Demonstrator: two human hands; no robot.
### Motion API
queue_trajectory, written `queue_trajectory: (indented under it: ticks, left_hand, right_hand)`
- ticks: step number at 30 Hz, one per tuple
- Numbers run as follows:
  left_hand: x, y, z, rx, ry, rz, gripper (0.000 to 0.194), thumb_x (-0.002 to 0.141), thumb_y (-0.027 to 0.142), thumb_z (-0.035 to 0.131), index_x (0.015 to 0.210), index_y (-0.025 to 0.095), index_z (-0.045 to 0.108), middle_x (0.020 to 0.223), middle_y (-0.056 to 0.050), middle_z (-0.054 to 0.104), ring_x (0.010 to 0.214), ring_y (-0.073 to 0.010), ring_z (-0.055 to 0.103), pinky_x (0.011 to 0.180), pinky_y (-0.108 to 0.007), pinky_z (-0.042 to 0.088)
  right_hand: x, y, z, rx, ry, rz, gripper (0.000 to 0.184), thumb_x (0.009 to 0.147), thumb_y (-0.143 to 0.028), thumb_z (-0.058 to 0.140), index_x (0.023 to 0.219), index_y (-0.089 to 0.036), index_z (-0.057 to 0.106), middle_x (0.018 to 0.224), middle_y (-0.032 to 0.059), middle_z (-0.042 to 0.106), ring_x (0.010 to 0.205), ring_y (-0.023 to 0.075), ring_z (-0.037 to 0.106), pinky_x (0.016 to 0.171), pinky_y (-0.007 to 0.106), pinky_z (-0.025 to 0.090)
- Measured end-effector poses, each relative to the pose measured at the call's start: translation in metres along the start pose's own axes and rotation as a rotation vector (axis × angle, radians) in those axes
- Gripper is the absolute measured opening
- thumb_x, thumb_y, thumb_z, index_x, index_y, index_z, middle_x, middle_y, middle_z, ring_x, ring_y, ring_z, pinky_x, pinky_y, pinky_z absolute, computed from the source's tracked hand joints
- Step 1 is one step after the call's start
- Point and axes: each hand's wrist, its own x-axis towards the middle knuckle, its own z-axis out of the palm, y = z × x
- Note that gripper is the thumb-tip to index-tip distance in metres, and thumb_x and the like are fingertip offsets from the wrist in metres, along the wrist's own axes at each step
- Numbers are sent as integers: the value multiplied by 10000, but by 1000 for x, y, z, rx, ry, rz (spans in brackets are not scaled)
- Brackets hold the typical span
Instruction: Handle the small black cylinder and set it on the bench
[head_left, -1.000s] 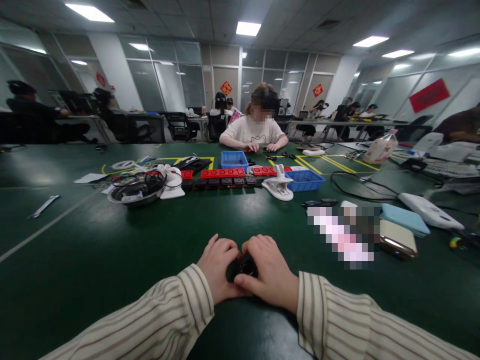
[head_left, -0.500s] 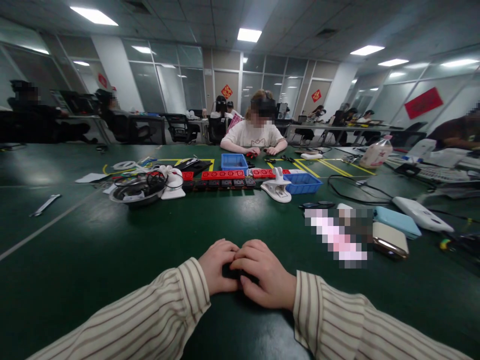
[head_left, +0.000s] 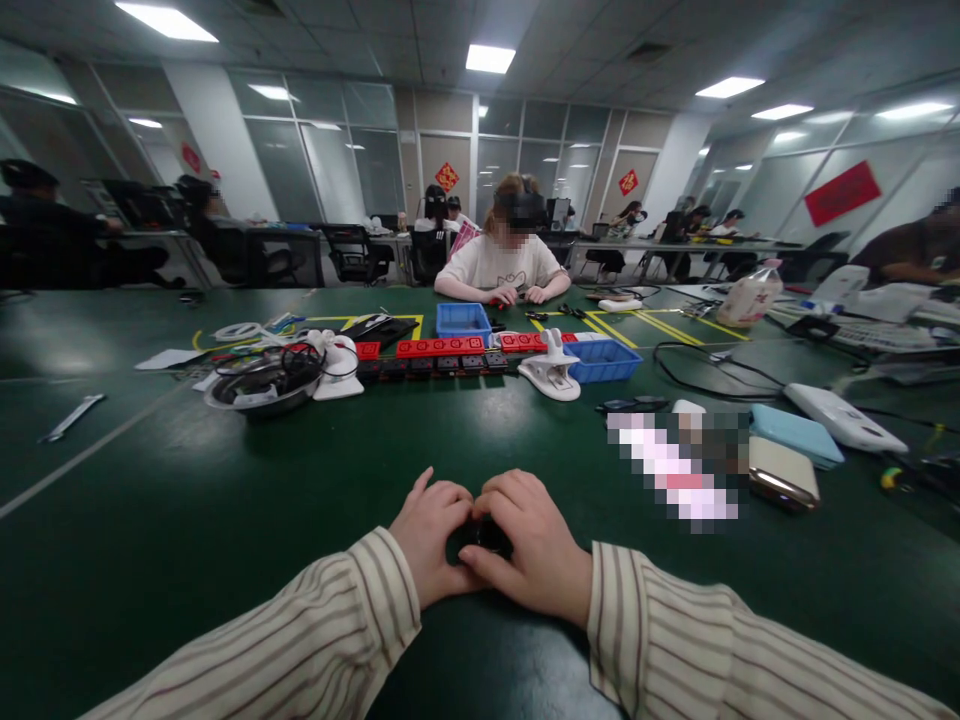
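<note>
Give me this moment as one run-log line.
Left hand: cupped around dark object, partly hidden | right hand: cupped around same object | ahead: white clip | left side: wrench

This looks like an office doubling as a workshop: behind the green table [head_left: 315, 480] stand desks [head_left: 675, 246], office chairs [head_left: 352, 255] and glass partitions [head_left: 322, 170]; on it lie a wrench [head_left: 73, 418] and 2 blue bins [head_left: 609, 372].

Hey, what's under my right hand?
Part of a black object shows inside the curl of your right hand; the rest is covered, so its full shape can't be told.
</note>
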Motion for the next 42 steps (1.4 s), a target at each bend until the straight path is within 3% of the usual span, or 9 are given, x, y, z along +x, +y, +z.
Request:
queue_trajectory:
  ticks: [3,8,15,20,24,27,31,37,42]
  left_hand:
    - [2,-3,1,-31,-32,5,279,571,334,659,794,197,562,889,-14,567,890,-214,541,1001,-546,187]
    - [3,-6,-1,-70,-77,27,328,528,242,644,848,209,579,947,-18,559,944,-221,525,1012,-523,169]
    - [3,-7,-3,-53,-92,51,309,542,237,656,844,221,596,1006,-19,556,991,-232,509,1005,-510,205]
    - [0,-2,-2,-18,-70,31,605,536,386,713,1071,177,522,1069,-84,553,1026,-287,491,992,-602,149]
    - [-1,4,-1,53,-19,22,759,435,509,752,1067,162,513,1031,-86,562,996,-292,501,997,-617,108]
    - [-1,6,0,66,-3,10,610,489,493,727,977,174,548,945,-58,571,941,-264,521,1006,-604,94]
    - [-1,1,1,47,-18,-11,317,587,346,664,846,193,565,893,-31,569,902,-232,532,1005,-582,131]
    - [2,-7,1,-32,-65,-4,240,596,278,664,819,220,595,941,-6,567,944,-232,522,994,-560,183]
    - [3,-10,1,-32,-75,23,179,643,257,668,815,237,624,1025,-15,570,1007,-245,505,977,-563,211]
  right_hand:
    - [0,1,0,-35,-52,-60,234,852,-334,422,827,-142,555,827,80,554,783,194,457,714,353,372]
    - [0,2,-1,19,-64,-162,159,828,-230,447,895,-149,567,870,80,589,822,193,479,737,358,394]
    - [0,-2,-3,188,-47,-275,297,722,-91,386,967,-153,541,923,79,610,898,190,516,815,362,423]
    - [-3,-7,-6,205,-29,-182,293,780,-195,420,1056,-132,498,1003,102,573,964,209,489,855,388,390]
    - [-3,-6,-4,115,-5,-21,310,822,-389,449,993,-141,519,946,98,545,860,216,473,777,390,389]
    - [-3,-3,-1,42,-35,32,322,826,-444,453,902,-142,535,858,83,532,792,204,454,725,365,388]
    - [-1,-2,-1,-4,-81,9,201,831,-335,477,859,-147,543,844,74,530,780,193,449,708,341,380]
    - [0,-1,-4,60,-90,-85,137,815,-195,442,901,-160,542,889,80,551,837,190,477,736,343,395]
    - [2,1,-5,147,-68,-218,209,738,-106,397,852,-173,559,873,65,592,859,181,508,780,354,409]
